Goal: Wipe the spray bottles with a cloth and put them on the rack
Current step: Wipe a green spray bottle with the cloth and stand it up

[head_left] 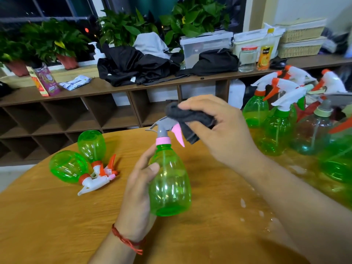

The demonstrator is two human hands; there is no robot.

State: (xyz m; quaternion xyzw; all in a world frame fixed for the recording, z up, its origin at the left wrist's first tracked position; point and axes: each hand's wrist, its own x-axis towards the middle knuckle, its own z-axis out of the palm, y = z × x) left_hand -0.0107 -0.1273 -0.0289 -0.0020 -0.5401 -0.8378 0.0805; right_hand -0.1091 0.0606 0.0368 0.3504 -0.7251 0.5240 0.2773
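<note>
Left hand (139, 189) grips the green spray bottle (169, 185) upright over the wood table (57, 225) & right hand (219, 130) pinches the dark cloth (188, 117) on its grey spray top (164, 125), so hold it still & rub all round the top, pink trigger (179, 134) too, w/ soft pushes

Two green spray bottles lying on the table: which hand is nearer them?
Left. The left hand grips the pink-collared spray bottle just right of the lying bottles; the right hand is farther right, holding a dark cloth on its grey sprayer head.
</note>
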